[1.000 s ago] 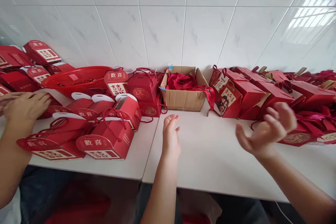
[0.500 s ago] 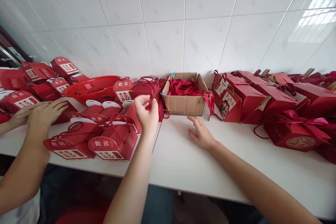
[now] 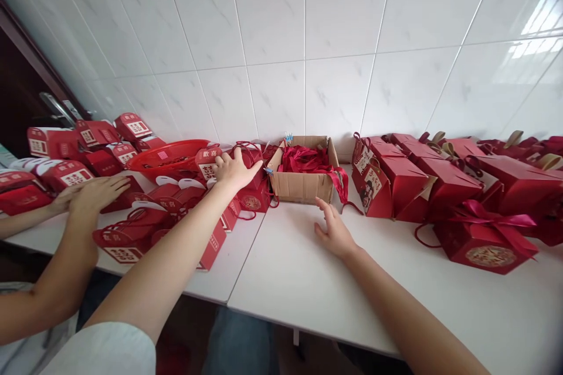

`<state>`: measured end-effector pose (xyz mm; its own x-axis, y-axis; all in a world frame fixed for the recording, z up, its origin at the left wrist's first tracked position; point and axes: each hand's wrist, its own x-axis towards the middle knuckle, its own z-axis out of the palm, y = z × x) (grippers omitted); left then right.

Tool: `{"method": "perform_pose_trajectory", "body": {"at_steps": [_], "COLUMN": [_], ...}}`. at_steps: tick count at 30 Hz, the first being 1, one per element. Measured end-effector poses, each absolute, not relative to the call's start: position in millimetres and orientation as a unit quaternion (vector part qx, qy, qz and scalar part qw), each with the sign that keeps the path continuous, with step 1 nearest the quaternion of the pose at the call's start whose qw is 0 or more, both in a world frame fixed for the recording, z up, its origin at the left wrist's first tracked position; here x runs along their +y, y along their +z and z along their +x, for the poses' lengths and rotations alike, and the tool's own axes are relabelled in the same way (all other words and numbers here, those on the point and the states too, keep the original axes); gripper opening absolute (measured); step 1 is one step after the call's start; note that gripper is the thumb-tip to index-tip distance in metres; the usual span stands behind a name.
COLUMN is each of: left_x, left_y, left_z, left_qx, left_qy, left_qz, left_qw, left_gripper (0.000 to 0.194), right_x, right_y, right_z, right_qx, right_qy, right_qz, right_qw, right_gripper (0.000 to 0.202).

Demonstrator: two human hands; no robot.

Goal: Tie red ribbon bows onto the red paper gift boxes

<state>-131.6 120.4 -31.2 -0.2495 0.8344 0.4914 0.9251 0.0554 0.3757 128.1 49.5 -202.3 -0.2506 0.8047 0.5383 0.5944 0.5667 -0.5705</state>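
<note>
My left hand (image 3: 236,171) reaches over the red gift boxes left of the cardboard box, palm down, fingers spread and thumb out to the right. Beneath it stands a red gift box (image 3: 254,199) with a twisted cord; whether the fingers touch it I cannot tell. My right hand (image 3: 333,231) hovers at the white table (image 3: 281,269), open with nothing in it. Just beyond that hand is the open cardboard box (image 3: 303,187), with dark red ribbons (image 3: 305,159) heaped inside and one end hanging over its right side.
Rows of red gift boxes (image 3: 453,173) line the right, with a ribbon-tied box (image 3: 479,246) in front. At left are a red basin (image 3: 169,158), more corded boxes (image 3: 127,234) and a co-worker's hands (image 3: 94,196) on a red box. A tiled wall (image 3: 272,94) stands behind.
My left hand has gone forward and turned palm down over the boxes beside the carton. My right hand has barely moved. The view has shifted slightly left and up.
</note>
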Motion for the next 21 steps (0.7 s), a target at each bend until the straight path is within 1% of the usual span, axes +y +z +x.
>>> {"method": "perform_pose_trajectory", "body": {"at_steps": [6,11,13,17,19,21], "left_x": [122.0,114.5,111.2,103.2,94.7,81.2], "left_y": [-30.2,-30.5,-28.8,-13.7,-2.0,7.7], "left_z": [-130.0,-125.3,-122.4,-117.1,-114.8,-111.9], "left_qx": [-0.736,-0.720,-0.717,-0.703,-0.690,-0.642], "left_qy": [-0.301,-0.320,-0.343,-0.402,-0.441,-0.522], "left_qz": [-0.603,-0.611,-0.601,-0.576,-0.558,-0.540], "left_qw": [0.066,0.073,0.081,0.115,0.134,0.154], "left_gripper": [0.097,0.105,0.101,0.087,0.085,0.086], "right_x": [50.6,51.3,51.8,53.5,54.8,56.4], "right_y": [-202.0,-200.7,-200.8,-202.2,-203.1,-203.5], "right_z": [133.3,132.4,132.1,131.2,129.6,127.5], "right_qx": [-0.762,-0.755,-0.750,-0.722,-0.697,-0.658], "right_qy": [0.149,0.181,0.198,0.241,0.271,0.310], "right_qz": [-0.461,-0.457,-0.455,-0.457,-0.462,-0.469], "right_qw": [0.428,0.433,0.438,0.460,0.478,0.502], "right_gripper": [0.084,0.087,0.088,0.087,0.084,0.081]}}
